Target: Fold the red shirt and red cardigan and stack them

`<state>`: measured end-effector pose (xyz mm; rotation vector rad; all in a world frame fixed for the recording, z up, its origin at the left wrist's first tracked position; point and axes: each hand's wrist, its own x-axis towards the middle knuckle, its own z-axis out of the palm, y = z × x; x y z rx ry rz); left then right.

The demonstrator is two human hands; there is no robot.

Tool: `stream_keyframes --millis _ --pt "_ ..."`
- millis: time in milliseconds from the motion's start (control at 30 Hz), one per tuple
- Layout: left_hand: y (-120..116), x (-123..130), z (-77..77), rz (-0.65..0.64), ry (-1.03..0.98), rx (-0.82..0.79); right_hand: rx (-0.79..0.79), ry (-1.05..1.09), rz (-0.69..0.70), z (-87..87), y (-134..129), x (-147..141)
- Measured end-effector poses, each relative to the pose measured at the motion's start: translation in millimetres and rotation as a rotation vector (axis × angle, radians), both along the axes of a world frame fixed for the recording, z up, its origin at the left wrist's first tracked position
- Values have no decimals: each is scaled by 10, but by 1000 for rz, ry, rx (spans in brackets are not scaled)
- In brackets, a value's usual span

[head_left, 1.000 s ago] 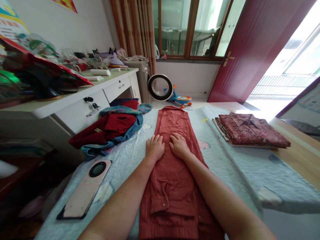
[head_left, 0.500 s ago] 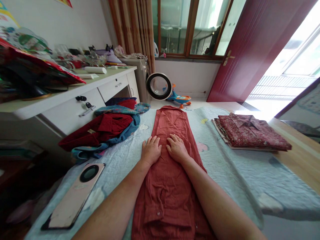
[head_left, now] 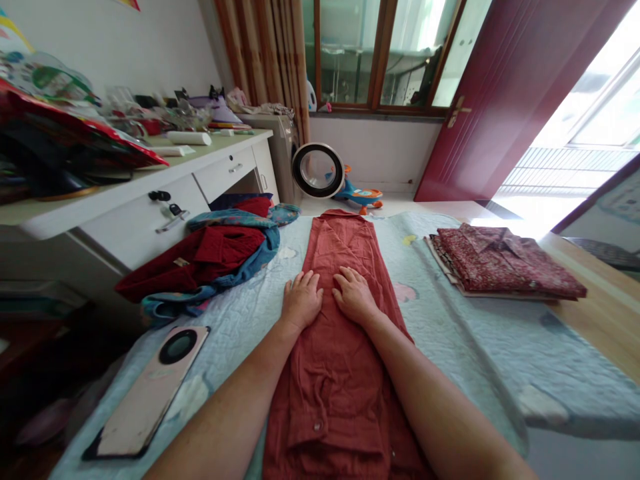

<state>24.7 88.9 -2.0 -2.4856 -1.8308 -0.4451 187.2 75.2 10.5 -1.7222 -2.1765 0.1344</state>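
A rust-red shirt (head_left: pixel 345 373) lies folded lengthwise into a long strip on the pale blue quilted cover (head_left: pixel 450 360). Its collar end points away from me, and a buttoned cuff shows near my body. My left hand (head_left: pixel 303 299) rests flat on the strip's left edge, fingers stretched forward. On the right half of the cloth lies my right hand (head_left: pixel 355 293), palm down with its fingers spread. Both hands touch the shirt without gripping it, and a narrow gap of fabric shows between them.
At the right sits a folded stack of patterned dark red clothes (head_left: pixel 505 263). Rumpled red and blue clothes (head_left: pixel 220 257) lie to the left, beside a phone (head_left: pixel 150 393). A white desk (head_left: pixel 185 193) with cluttered top borders the left side. Beyond stands a washing machine with its door (head_left: pixel 319 171) open.
Both hands stay in the same place on the shirt. The view shifts very slightly; nothing else visibly moves.
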Motion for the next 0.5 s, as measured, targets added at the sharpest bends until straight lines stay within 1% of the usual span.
stream_keyframes --millis 200,367,500 --pt "-1 -1 3 1 3 -2 18 -20 -12 26 -30 -15" --pt "0 -2 -3 -8 8 2 74 -23 -118 58 -58 -16" --pt "-1 0 7 0 11 0 17 -33 -119 46 -53 -2"
